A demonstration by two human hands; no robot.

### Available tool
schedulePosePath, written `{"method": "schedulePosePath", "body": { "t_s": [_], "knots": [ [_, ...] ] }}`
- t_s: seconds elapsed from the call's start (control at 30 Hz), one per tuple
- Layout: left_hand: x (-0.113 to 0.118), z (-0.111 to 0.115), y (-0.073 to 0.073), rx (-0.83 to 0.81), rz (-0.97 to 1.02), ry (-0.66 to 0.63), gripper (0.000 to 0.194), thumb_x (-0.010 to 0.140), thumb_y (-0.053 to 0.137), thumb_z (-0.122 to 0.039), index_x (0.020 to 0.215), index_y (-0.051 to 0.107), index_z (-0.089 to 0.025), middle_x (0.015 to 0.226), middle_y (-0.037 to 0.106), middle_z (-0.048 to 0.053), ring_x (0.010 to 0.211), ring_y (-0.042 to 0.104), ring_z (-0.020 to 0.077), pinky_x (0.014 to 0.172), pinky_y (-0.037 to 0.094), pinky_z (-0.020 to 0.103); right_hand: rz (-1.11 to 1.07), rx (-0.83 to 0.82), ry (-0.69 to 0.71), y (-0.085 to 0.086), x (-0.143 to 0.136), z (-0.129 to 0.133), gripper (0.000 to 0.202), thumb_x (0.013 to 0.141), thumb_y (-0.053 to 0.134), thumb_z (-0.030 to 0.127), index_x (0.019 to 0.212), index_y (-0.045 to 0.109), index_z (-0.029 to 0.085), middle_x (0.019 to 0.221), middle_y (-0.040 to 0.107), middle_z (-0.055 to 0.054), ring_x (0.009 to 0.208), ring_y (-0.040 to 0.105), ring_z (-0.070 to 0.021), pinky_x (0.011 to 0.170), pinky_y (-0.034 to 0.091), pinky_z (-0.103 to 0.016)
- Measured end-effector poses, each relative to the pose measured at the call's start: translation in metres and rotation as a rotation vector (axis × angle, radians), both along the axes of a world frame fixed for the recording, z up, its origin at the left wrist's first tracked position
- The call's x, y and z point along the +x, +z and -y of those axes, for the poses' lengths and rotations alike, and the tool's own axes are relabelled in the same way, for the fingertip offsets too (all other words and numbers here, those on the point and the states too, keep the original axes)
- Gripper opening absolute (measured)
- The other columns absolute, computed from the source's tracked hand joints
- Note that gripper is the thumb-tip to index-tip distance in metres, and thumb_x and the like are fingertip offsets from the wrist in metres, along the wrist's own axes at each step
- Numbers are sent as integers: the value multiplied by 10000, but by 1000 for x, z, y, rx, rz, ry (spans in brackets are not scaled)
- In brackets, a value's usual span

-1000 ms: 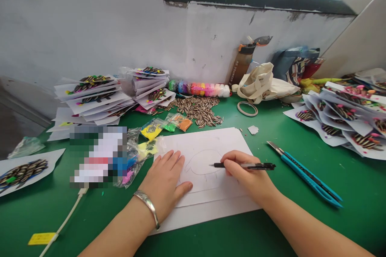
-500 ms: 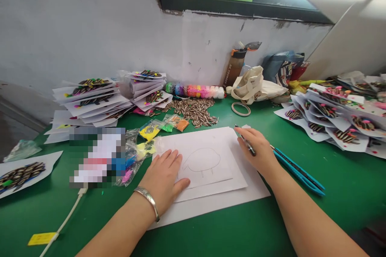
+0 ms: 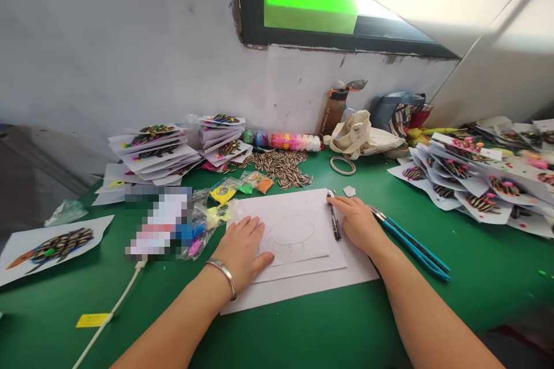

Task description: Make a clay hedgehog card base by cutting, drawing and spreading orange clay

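Observation:
White paper sheets [image 3: 298,199] lie stacked on the green table, the top one with a pencil outline of a rounded body and short legs. My left hand [image 3: 242,248] rests flat on their left side, fingers spread, holding nothing. At the right edge of the sheets, a dark pen [image 3: 334,220] lies beside my right hand [image 3: 357,222]. The fingertips touch or nearly touch the pen's upper end; whether they grip it, I cannot tell. Blue-handled tweezers [image 3: 411,242] lie just right of that hand.
Striped seeds [image 3: 283,167] are heaped behind the sheets, near a tape ring [image 3: 343,165]. Clay packets [image 3: 223,190] and a blurred-out object with a white cable [image 3: 116,302] are on the left. Stacked seed pictures [image 3: 151,153] stand left, more [image 3: 471,179] right. A bottle [image 3: 333,112] stands behind.
The pen, earlier held in my right hand, now lies along the paper's right edge. My right hand has shifted slightly left and lowered. The camera view has moved; my left hand stays on the paper.

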State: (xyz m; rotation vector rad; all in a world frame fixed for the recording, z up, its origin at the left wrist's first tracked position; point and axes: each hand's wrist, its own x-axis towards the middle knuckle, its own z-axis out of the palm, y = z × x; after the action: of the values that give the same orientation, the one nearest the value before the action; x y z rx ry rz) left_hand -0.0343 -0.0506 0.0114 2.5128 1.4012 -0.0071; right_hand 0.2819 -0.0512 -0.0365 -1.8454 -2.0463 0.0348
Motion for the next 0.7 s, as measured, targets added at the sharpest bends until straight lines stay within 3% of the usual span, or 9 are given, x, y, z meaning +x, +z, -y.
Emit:
{"method": "schedulePosePath", "body": {
  "t_s": [0.13,0.27,0.37,0.57,0.7],
  "knots": [
    [0,2,2,-1,13,21,601,813,500,-470,1322,474,-151,1433,391,138,1344,293,308,1092,234,500,-77,5,-27,1,-2,-2,547,714,370,27,1140,639,239,1178,633,-21,1066,535,-216,920,432,-374],
    [0,4,1,10,16,32,585,816,502,-452,1323,474,-162,1438,384,132,1346,290,305,1091,229,507,-94,24,-56,7,-10,-1,354,838,412,226,1094,657,226,1144,648,-35,1055,547,-226,919,420,-389],
    [-1,5,2,12,6,35,584,815,509,-440,1329,467,-166,1439,383,128,1347,290,299,1092,232,500,-97,26,-59,9,-14,1,341,856,447,335,1098,651,209,1142,646,-49,1050,543,-249,906,417,-407],
    [-3,5,8,14,-2,23,561,857,460,-467,1325,474,-159,1422,408,135,1332,323,300,1085,261,489,-55,-17,-69,14,-18,2,340,855,455,318,1129,622,204,1166,628,-66,1061,538,-261,881,418,-397],
    [-6,4,8,21,28,13,546,882,418,-483,1319,482,-162,1412,419,144,1323,336,307,1076,271,512,-7,10,-96,37,-36,-5,337,863,430,295,1120,619,187,1150,625,-103,1040,552,-274,833,418,-387]
  ]
}}
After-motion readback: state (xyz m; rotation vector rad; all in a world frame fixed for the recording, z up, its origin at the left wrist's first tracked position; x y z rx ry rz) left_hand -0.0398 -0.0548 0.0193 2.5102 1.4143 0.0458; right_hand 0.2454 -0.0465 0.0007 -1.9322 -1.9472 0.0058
